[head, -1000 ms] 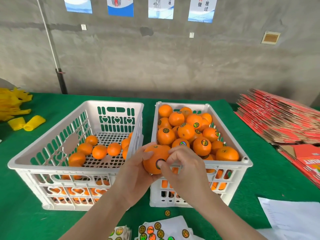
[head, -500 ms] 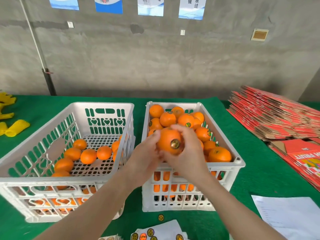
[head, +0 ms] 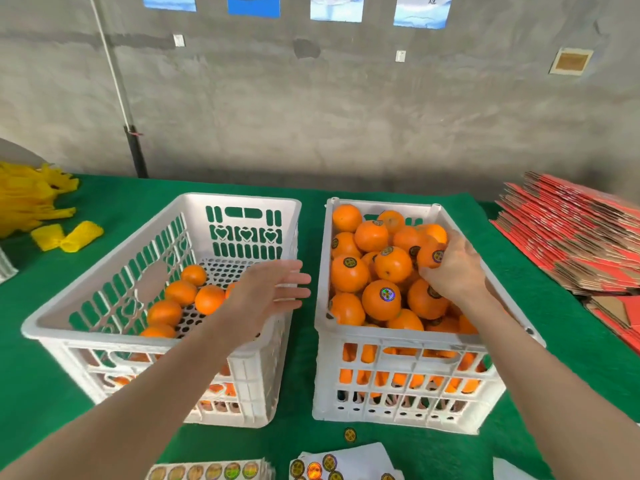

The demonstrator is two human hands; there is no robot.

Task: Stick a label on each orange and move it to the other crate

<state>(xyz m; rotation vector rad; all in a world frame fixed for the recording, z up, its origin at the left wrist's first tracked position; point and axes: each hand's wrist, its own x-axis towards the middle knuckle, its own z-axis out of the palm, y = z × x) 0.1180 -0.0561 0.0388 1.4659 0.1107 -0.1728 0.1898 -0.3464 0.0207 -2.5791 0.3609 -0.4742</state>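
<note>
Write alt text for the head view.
The right hand holds a labelled orange above the right crate, heaped with labelled oranges. The open left hand hovers over the left crate, which holds a few oranges. Label sheets lie on the green table.

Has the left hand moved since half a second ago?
Yes. The left hand moved left, from above the fuller white plastic crate to above the right wall of the emptier white plastic crate.
</note>
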